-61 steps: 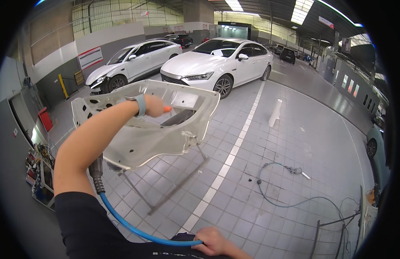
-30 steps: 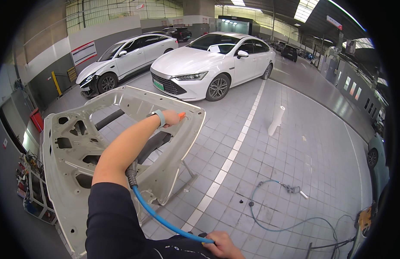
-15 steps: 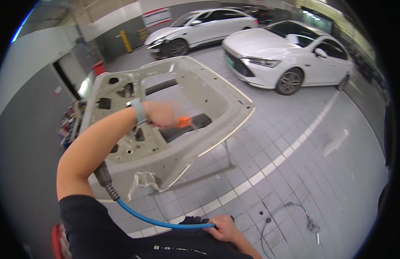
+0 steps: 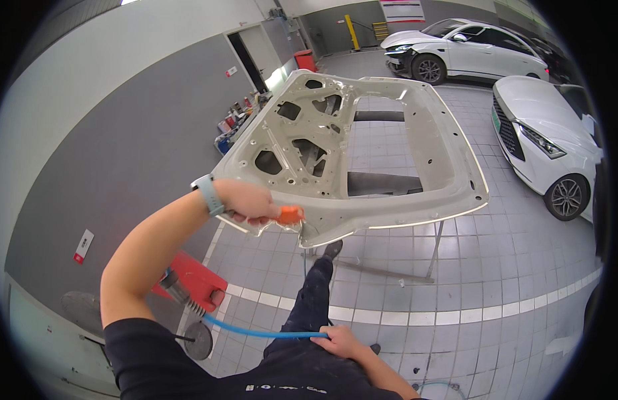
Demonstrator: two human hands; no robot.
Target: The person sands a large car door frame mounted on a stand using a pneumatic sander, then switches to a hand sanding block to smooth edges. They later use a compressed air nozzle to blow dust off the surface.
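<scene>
My left hand (image 4: 246, 201), with a pale watch on its wrist, is closed round an orange-ended tool (image 4: 290, 214) whose kind I cannot make out. It hovers at the near edge of a beige-grey car tailgate (image 4: 389, 208), a bare shell with a window opening and several cut-outs. A blue hose (image 4: 256, 333) runs from a grey ribbed connector (image 4: 184, 297) below my left forearm to my right hand (image 4: 339, 340), which grips it in front of my body. The forearm hides whether the connector joins the orange-ended tool.
Metal stand legs (image 4: 437, 248) show under the tailgate, and my foot (image 4: 334, 250) is near them. Two white cars (image 4: 482, 55) stand at the right and far right. A red box-like object (image 4: 196, 280) is at the near left. Assorted bottles and cans (image 4: 230, 125) line the left wall.
The view has swung left, so the tailgate and cars appear farther right. My left hand has moved from over the window opening to the tailgate's near edge. My right hand still grips the hose.
</scene>
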